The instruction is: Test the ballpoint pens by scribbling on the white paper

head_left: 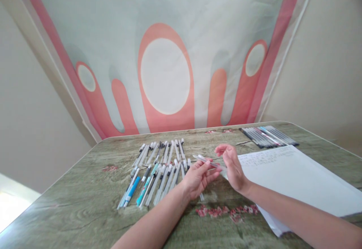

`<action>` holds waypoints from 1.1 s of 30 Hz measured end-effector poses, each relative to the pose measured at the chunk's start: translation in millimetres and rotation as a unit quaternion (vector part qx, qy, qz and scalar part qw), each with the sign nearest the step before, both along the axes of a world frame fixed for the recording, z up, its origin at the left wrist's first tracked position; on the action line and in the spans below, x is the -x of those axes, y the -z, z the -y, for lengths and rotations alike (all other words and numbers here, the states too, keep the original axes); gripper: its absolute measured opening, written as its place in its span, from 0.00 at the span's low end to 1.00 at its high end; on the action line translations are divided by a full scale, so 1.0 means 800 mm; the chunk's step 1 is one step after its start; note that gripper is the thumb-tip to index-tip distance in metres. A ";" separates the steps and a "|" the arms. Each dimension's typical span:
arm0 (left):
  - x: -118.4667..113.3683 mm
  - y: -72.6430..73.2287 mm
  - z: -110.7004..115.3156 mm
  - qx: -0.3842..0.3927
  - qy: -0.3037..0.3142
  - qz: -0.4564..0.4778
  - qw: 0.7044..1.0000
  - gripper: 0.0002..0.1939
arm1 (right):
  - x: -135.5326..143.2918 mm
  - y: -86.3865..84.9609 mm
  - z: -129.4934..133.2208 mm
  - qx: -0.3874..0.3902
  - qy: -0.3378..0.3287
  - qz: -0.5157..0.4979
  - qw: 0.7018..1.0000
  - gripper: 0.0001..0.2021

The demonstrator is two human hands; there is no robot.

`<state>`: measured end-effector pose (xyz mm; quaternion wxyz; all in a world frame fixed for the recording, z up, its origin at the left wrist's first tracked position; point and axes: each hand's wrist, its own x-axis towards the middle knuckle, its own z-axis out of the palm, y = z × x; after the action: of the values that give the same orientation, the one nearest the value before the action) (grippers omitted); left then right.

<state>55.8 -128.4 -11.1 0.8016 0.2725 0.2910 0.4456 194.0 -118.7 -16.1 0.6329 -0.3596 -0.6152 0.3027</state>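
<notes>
A person's two bare hands meet over a wood-patterned table [85, 188], seen from the person's own head height. The left hand [196, 180], palm partly turned up, has its thumb and fingers clamped on a slim, clear pen [206, 162]. The pen is held above the table near the middle, slanting from upper left down to the right. The right hand [232, 168] is raised beside the pen's lower end, its fingers extended and not closed around anything; the view is too soft to be sure whether its palm touches the pen.

To the left lie many pens in two loose rows. The farther row [171, 151] is mostly clear or white with dark parts. The nearer row [160, 185] is similar, with a bright blue pen [132, 191] and a teal pen [143, 191] toward its left end.

To the right, the right forearm crosses over a large white sheet of paper [299, 185], with lines of small handwriting near its far edge. Beyond the paper is a neat, tight row of pens [268, 137], mainly grey and black, with a light blue one among them. Pink flowers [215, 211] are printed on the table. Behind it hangs a pale sheet [226, 15] with coral arches and ovals.
</notes>
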 end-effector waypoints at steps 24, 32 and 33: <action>0.039 -0.011 -0.041 0.060 -0.145 0.162 0.974 0.07 | -0.011 0.038 -0.043 -0.099 -0.013 0.405 0.909 0.13; 0.031 0.002 -0.035 0.035 -0.143 0.156 0.977 0.08 | -0.009 0.044 -0.045 -0.094 -0.012 0.470 0.878 0.11; 0.031 0.003 -0.035 0.033 -0.144 0.154 0.977 0.09 | -0.009 0.043 -0.045 -0.092 -0.017 0.472 0.876 0.10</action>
<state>31.4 -100.6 -13.9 0.7727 0.1287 0.2147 0.5834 201.2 -83.1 -50.9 0.2922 -0.3896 -0.8720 0.0492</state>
